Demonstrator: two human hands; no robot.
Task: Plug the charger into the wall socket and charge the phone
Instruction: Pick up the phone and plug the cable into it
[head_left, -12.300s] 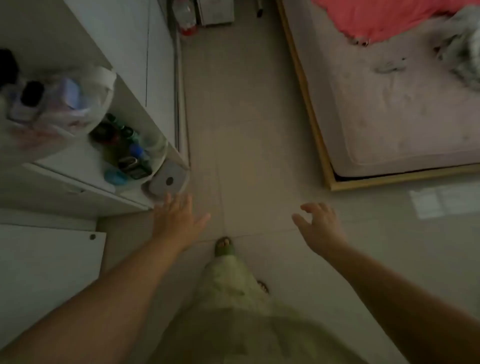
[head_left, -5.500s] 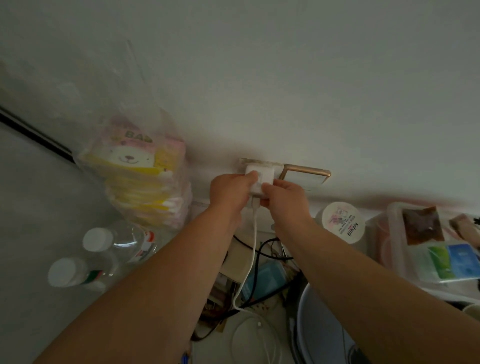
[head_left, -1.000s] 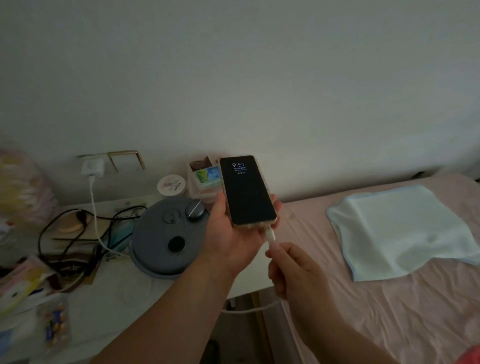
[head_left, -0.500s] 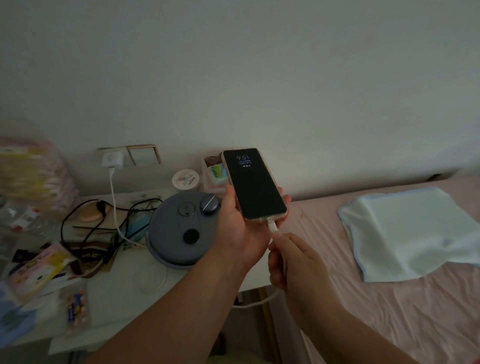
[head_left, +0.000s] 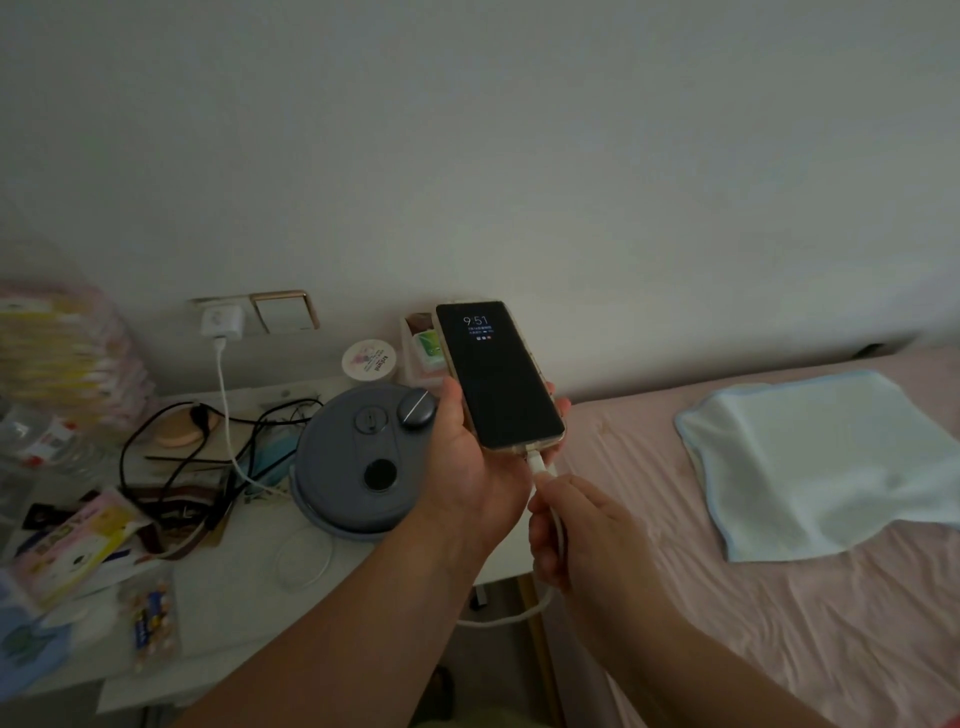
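A white charger (head_left: 222, 322) sits plugged into the wall socket (head_left: 203, 304) beside a gold-framed switch (head_left: 284, 310). Its white cable (head_left: 224, 410) hangs down over the side table. My left hand (head_left: 470, 470) grips a dark phone (head_left: 497, 375) upright, its screen lit and showing 9:51. My right hand (head_left: 576, 530) pinches the cable's white plug (head_left: 537, 464), which sits in the port at the phone's bottom edge.
A round grey appliance (head_left: 358, 462) stands on the cluttered white side table (head_left: 234, 608), with black cords (head_left: 171, 441), packets, a small round tub (head_left: 368, 359) and stacked packs (head_left: 62, 353) at left. A pink bed (head_left: 779, 623) with a pale blue towel (head_left: 826, 462) lies at right.
The view has shifted slightly, moving everything right and lower in the frame. Both hands keep their hold on phone and plug; the plug stays at the phone's port.
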